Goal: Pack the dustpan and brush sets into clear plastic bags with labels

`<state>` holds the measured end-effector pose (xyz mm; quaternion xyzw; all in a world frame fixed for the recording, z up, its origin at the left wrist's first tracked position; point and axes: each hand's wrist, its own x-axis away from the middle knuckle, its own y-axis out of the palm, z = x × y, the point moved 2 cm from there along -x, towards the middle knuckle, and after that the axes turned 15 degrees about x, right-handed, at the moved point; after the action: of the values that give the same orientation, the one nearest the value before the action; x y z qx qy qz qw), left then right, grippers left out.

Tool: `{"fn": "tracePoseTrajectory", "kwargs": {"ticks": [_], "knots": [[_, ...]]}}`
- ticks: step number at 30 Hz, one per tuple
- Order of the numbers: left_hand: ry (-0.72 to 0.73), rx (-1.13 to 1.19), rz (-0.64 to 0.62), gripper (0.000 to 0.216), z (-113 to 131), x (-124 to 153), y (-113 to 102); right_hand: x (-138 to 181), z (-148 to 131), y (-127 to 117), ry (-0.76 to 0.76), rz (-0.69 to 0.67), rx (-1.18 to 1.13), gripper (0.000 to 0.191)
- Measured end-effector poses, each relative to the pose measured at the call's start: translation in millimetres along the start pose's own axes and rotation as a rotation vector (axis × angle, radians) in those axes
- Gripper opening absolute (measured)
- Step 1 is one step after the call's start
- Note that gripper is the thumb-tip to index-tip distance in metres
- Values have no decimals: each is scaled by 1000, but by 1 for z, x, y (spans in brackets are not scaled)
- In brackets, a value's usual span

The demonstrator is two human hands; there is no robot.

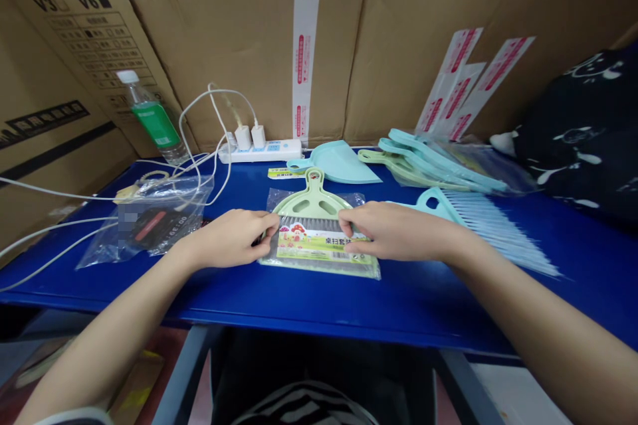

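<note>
Packet (314, 243) lies between left hand (234, 238) and right hand (389, 231).

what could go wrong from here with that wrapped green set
The clear wrapper around the green dustpan-and-brush set looks thin, so it might tear if the left hand and right hand pull apart. The right hand partly hides the light-blue brush and might knock it. The left wrist, near the plastic bag, might nudge that.

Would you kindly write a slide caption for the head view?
The left hand and right hand hold a bagged green brush-and-dustpan set by its sides at a blue table.
</note>
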<state>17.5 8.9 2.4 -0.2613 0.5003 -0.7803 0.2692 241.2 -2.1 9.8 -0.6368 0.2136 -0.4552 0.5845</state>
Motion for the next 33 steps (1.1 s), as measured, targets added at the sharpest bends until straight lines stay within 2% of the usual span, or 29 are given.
{"fn": "tracePoseTrajectory", "kwargs": {"ticks": [22,33], "knots": [[-3,-30,-4,8,0,0,1,-1,-1,2,-17,58,26,10],[-7,-49,4,9,0,0,2,-1,-2,2,-1,27,26,9]]}}
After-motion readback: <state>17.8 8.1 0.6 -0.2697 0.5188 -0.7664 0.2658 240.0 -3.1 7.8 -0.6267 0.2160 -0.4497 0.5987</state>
